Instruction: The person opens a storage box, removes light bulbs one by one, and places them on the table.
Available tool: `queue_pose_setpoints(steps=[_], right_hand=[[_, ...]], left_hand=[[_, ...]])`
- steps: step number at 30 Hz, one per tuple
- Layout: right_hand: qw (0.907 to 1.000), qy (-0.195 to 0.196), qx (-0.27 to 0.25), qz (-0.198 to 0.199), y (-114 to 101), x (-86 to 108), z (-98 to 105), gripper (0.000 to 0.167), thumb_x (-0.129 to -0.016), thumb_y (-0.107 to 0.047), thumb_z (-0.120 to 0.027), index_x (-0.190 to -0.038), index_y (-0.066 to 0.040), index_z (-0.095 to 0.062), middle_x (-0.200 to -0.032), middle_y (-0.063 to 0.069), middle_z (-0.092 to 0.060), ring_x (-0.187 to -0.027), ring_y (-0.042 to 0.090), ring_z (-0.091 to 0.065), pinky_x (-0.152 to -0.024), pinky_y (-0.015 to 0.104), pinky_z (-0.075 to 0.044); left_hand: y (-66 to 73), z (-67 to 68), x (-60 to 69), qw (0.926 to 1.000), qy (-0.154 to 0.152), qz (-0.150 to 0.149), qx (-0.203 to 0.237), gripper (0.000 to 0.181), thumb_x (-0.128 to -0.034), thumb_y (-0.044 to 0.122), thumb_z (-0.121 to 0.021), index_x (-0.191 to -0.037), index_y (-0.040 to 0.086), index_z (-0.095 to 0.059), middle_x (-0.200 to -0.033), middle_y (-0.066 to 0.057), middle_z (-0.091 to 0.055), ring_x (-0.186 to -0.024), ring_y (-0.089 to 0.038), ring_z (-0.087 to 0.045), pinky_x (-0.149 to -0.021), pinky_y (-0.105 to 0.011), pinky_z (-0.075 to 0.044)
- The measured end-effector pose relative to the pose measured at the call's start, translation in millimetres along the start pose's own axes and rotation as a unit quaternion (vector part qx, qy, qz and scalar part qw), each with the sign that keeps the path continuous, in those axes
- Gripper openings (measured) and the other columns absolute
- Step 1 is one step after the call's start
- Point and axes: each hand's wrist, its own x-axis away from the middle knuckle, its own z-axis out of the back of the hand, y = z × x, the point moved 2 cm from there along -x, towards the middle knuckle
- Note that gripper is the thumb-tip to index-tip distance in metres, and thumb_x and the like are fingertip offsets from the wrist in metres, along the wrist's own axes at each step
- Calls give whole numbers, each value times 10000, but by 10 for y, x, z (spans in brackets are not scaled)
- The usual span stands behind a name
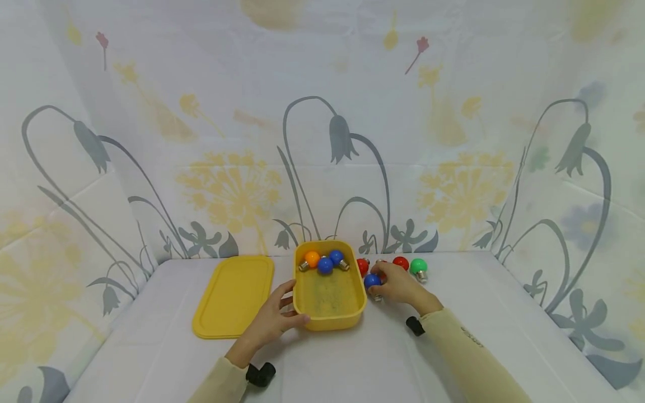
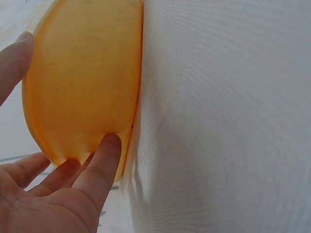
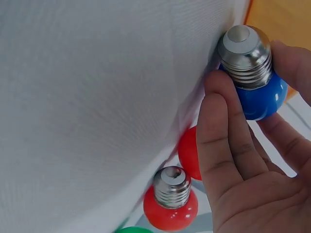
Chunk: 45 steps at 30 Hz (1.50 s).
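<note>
Blue bulb (image 1: 372, 281) was just R of the box, pinched betw. thumb & fingers of the R hand (image 1: 400, 285); couldn't tell if it touched the tablecloth. Main risk, prob.: a slip, b/c the globe looked smooth, round & glossy, w/ only the ribbed metal screw base giving bite; dropped, it could roll, maybe crack if glass (material unclear). Knuckles were near the red bulbs (image 1: 401, 262) too, so a careless move might nudge one away. Yellow box (image 1: 330, 296) came next: round-cornered, likely thin plastic, a bit see-thru from the side. L hand (image 1: 272, 319) had its fingers spread wide against the left wall, thumb at the near edge; too hard a push could skid the box. Inside, at the far end, lay an orange bulb (image 1: 312, 259) & two more blue bulbs (image 1: 325, 266), so a tilt could set them rolling & knocking. Further out: green bulb (image 1: 419, 266) w/ silvery base, flat yellow lid (image 1: 237, 296) L of the box, creased white tablecloth (image 1: 353, 369), flower-print cloth (image 1: 312, 184) behind.
</note>
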Motion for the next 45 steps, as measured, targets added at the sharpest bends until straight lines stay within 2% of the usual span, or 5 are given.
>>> queue_pose_setpoints(steps=[16, 26, 34, 40, 45], right_hand=[[10000, -26, 46, -65, -4, 19, 15, 423, -780, -298, -793, -1129, -128, -628, -943, -18, -595, -840, 171, -533, -771, 315, -540], [9996, 166, 39, 224, -37, 89, 130, 474, -810, -256, -771, -1203, -43, -612, -1114, 66, -636, -999, 233, -586, -895, 418, -523], [9979, 255, -21, 596, -169, 68, 332, 438, -842, -239, -727, -1195, -18, -594, -1083, 138, -636, -927, 269, -602, -763, 380, -562], [9976, 196, -167, 642, -347, 1, 432, 453, -847, -240, -720, -1227, -38, -580, -1128, 134, -599, -820, 193, -602, -636, 275, -556], [9973, 53, -310, 664, -500, -58, 463, 454, -855, -275, -722, -1230, -64, -580, -1158, 127, -580, -647, 141, -582, -549, 263, -532]], left_hand=[[-21, 0, -18, 10000, -27, -21, 66, 965, -773, 253, -809, -1510, 74, -212, -1527, -170, -238, -1297, -371, -427, -975, -393, -469], [-38, -12, -23, 9999, -58, -46, 142, 970, -777, 225, -806, -1514, 69, -195, -1528, -185, -227, -1287, -390, -431, -960, -391, -481], [-39, -5, -25, 10000, -37, -31, 80, 957, -784, 229, -801, -1513, 78, -201, -1527, -176, -234, -1284, -385, -437, -959, -394, -483], [-57, 6, -38, 10000, -35, -43, 68, 963, -779, 238, -804, -1513, 76, -202, -1525, -178, -238, -1285, -383, -435, -963, -398, -479], [-34, 5, -29, 10000, -28, -12, 61, 957, -777, 247, -806, -1512, 86, -214, -1526, -169, -243, -1288, -373, -436, -966, -395, -477]])
